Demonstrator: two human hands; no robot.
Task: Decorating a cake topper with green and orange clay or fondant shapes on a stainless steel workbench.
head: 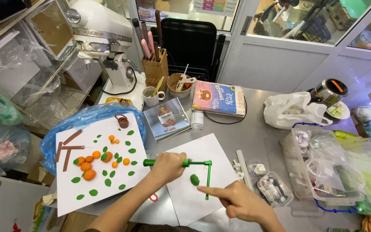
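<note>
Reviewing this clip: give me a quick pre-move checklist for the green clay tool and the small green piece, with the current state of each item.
1. Left hand grips green tool: ok.
2. Right hand index fingertip at the tool's lower end: ok.
3. Green clay piece lies on white sheet: ok.
4. Tool touching the piece: cannot tell.
5. Finished leaves and oranges on white board, apart from the hands: ok.

roller (181,163) middle: hidden by left hand (167,166) | forearms: cut off by bottom edge

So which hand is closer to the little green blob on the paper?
The right hand; its pointing finger reaches close beside the green blob. The left hand grips the green tool's handle, up and farther left.
</note>
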